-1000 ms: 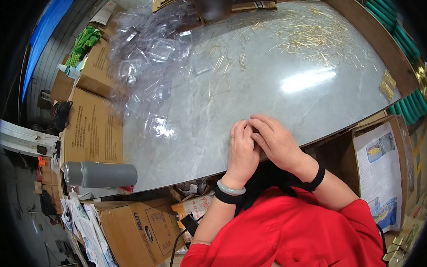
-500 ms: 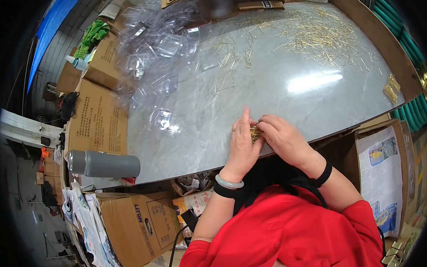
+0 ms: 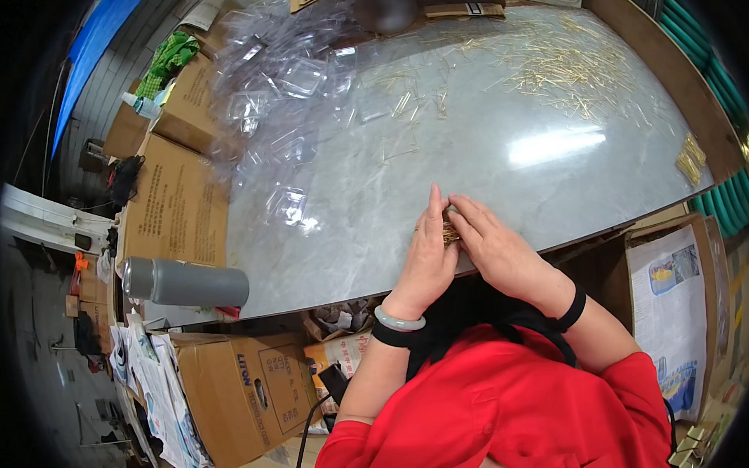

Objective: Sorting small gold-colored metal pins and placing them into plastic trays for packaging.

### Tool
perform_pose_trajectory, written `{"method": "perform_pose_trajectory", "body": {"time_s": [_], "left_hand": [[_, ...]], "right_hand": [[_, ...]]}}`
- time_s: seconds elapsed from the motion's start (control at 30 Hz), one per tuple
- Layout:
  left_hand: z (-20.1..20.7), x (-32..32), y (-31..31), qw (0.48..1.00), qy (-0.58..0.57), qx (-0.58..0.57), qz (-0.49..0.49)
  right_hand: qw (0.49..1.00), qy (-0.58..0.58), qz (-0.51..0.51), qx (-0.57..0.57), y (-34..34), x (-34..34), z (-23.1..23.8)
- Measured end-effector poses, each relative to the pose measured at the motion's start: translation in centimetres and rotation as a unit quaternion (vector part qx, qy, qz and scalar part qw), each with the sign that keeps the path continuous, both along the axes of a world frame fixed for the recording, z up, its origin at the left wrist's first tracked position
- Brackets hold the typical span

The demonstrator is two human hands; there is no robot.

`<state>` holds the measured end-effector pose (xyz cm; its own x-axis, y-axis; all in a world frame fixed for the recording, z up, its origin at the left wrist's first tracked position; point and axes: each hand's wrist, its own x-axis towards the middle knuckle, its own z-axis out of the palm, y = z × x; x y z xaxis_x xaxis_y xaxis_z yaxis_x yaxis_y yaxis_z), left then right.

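Close to the table's near edge, a small bundle of gold wire pieces (image 3: 450, 231) is pressed between my two palms. My left hand (image 3: 427, 253) is against its left side, fingers straight and pointing away from me. From the right, my right hand (image 3: 497, 248) closes over it with fingers bent inward, fingertips near the left hand's. Most of the bundle is hidden by the hands. A large loose pile of thin gold wire pieces (image 3: 575, 74) is spread over the far right of the table. Another tidy gold bundle (image 3: 689, 161) sits at the right edge.
Clear plastic blister shells (image 3: 285, 146) are heaped on the left of the grey table (image 3: 374, 234). A grey bottle (image 3: 196, 287) lies at the near left corner, beside cardboard boxes (image 3: 171, 204). A cardboard strip (image 3: 682, 75) borders the right side. An open carton (image 3: 248, 395) stands below.
Both hands stay around the bundle. My right fingers have straightened and moved closer to the left hand's, pressing over the bundle. The view has shifted slightly.
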<state>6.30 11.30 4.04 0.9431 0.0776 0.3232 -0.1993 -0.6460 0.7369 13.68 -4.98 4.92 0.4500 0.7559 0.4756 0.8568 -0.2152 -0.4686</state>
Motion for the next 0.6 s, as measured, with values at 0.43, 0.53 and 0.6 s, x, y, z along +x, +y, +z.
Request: {"method": "perform_pose_trajectory", "body": {"time_s": [0.43,0.53,0.6], "left_hand": [[-0.2,-1.3,-1.4,0.996,-0.015,0.057,0.06],[-0.3,-0.7,-1.9,0.997,-0.017,0.003,0.072],[-0.2,-0.4,-1.7,0.998,-0.011,-0.002,0.06]], "right_hand": [[0.976,0.199,-0.025,0.083,-0.7,-0.1,0.1],[0.954,0.27,0.005,0.133,0.5,-0.8,-0.2],[0.949,0.271,0.008,0.159,0.7,-0.4,-0.8]]}}
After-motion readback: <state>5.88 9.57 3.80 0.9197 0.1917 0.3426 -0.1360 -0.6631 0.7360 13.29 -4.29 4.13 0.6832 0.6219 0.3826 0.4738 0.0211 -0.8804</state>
